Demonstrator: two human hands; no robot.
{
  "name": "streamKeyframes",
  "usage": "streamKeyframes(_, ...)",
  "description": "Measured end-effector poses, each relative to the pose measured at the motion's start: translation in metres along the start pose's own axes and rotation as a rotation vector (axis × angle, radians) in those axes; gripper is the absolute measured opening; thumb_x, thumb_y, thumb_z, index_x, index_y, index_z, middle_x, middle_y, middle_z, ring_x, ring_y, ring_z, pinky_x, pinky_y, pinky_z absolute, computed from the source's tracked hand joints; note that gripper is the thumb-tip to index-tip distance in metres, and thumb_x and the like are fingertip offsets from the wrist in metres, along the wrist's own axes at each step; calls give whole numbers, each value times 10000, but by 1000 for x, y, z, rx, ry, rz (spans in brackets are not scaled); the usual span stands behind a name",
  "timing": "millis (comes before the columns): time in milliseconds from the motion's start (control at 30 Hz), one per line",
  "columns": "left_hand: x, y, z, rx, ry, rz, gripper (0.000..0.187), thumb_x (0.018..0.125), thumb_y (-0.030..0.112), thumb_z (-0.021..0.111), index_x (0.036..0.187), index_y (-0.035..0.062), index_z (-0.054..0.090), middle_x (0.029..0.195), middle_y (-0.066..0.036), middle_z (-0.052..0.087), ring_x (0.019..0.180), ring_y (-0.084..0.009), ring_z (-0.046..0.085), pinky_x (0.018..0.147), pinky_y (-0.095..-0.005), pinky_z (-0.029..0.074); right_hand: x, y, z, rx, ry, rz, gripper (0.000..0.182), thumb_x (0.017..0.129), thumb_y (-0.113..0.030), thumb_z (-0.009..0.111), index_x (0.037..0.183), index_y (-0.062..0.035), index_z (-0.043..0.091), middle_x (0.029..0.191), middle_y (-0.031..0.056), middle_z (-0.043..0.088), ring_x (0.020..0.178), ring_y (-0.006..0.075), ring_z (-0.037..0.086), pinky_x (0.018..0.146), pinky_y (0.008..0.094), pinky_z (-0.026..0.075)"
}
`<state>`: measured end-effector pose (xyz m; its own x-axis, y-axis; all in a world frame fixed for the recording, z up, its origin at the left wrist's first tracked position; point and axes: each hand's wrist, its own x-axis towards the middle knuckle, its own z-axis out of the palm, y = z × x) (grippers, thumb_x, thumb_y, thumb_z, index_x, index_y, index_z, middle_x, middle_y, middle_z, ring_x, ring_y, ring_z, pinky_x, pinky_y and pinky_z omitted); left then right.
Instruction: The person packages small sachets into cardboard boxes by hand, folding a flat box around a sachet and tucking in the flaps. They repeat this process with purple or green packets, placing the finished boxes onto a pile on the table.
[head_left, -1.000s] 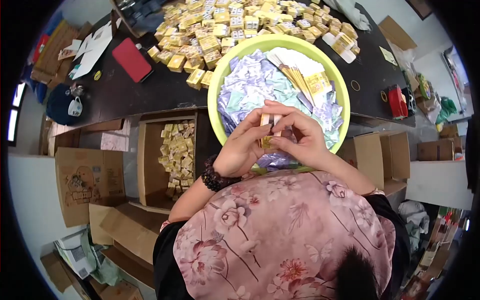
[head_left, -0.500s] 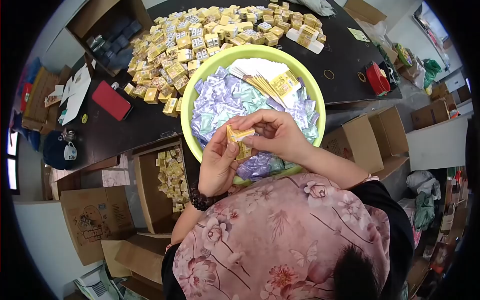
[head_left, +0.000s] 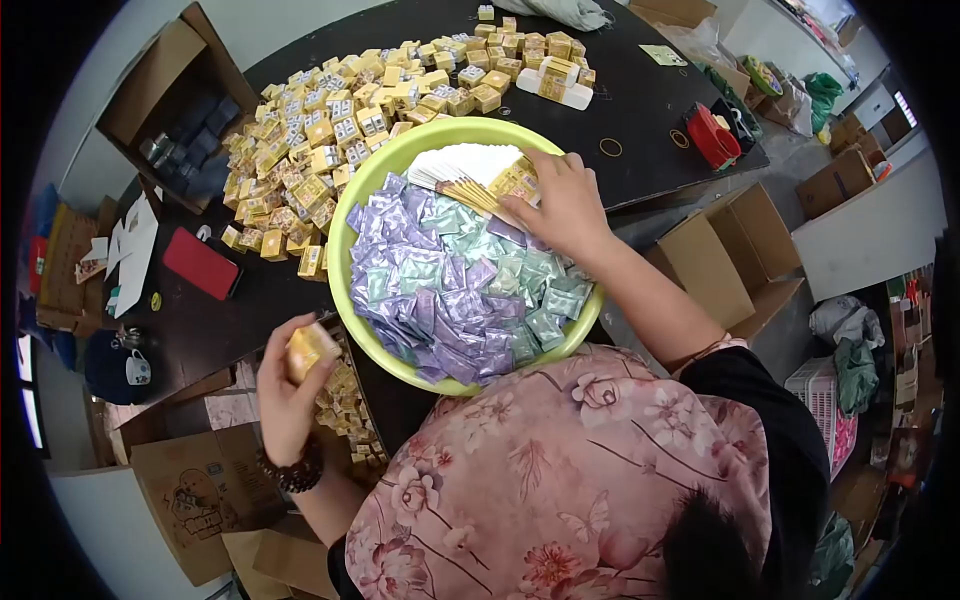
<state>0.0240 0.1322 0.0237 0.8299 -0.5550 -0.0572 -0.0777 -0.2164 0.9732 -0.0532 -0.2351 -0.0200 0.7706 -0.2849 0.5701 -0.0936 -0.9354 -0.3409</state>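
Observation:
Between the thumb and fingers of my left hand (head_left: 290, 385) is a small yellow box (head_left: 308, 352), slightly blurred, above a carton of similar boxes (head_left: 350, 410). My right hand (head_left: 560, 205) grips the right end of a fanned stack of flat yellow-and-white cartons (head_left: 512, 180). That stack lies at the back of a lime-green basin (head_left: 345, 325). Purple sachets (head_left: 440, 315) and green sachets (head_left: 545, 325) fill the rest of the basin.
Many small yellow boxes (head_left: 330, 130) are piled on the black table (head_left: 640, 150). A red case (head_left: 200, 262) lies at left, a red container (head_left: 712, 138) at right. Open cardboard boxes (head_left: 715, 265) stand on the floor at both sides.
My hands have separated. The left has carried the small yellow box left and down, away from the basin; the right has moved up onto the fanned cartons. The view has shifted slightly.

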Motion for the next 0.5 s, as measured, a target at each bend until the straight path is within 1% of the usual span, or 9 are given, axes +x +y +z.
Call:
streamKeyframes(67,-11,-8,-36,759,94,8,469,840,176,704,1246,19,530,1154,-163,574,1049,-287,580,913,-351,467,5,8,-1,-181,-264,213,693,724,-377,764,1259,-20,510,1137,137,615,1060,297,509,896,448,394)
streamKeyframes(100,-15,-20,-46,927,187,-133,507,836,241,713,1253,17,532,1197,-205,548,1086,-352,548,946,-396,436,7,6,0,-215,-302,235,769,689,-374,789,1301,-36,469,1159,138,607,1087,287,485,898,435,379)
streamKeyframes(233,-10,-37,-33,1127,502,23,444,863,223,682,1236,18,558,1227,-201,532,1102,-337,544,941,-391,435,4,12,16,-221,-154,223,691,705,-346,778,1256,-21,515,1164,143,600,1071,292,495,903,429,385)
streamKeyframes(300,10,-10,8,745,479,280,372,888,163,649,1218,6,578,1212,-186,556,1080,-308,570,929,-376,447,3,18,16,-84,-28,87,463,778,-237,745,1146,0,594,1064,136,634,945,238,573,830,368,447)
streamKeyframes(333,18,-14,26,545,373,345,344,888,119,640,1207,4,587,1204,-171,569,1058,-284,584,917,-358,455,6,11,10,-85,-23,80,463,778,-237,745,1146,0,594,1064,136,634,945,238,573,830,368,447)
streamKeyframes(367,24,-18,46,345,269,404,319,887,76,631,1196,1,596,1197,-157,582,1035,-260,598,904,-340,464,6,-5,-2,241,24,182,322,812,-154,707,1075,10,620,986,126,648,865,222,601,771,331,469)
streamKeyframes(400,24,-11,71,203,168,327,339,893,36,626,1225,-4,577,1201,-131,599,1028,-209,607,896,-294,468,3,-21,-12,570,62,285,184,846,-72,669,1004,19,647,908,116,663,786,206,628,712,294,490)
streamKeyframes(433,27,-6,97,-42,95,260,385,925,26,584,1295,-39,500,1232,-150,586,1066,-191,595,909,-276,467,-1,-36,-17,765,72,318,126,886,-43,632,987,31,652,830,78,666,712,122,620,640,236,491)
streamKeyframes(500,36,3,135,-401,108,253,430,955,25,534,1350,-80,399,1247,-168,575,1085,-177,589,911,-269,475,-8,-61,-28,1016,-6,363,135,906,-68,631,999,28,648,791,2,629,712,42,559,638,191,463)
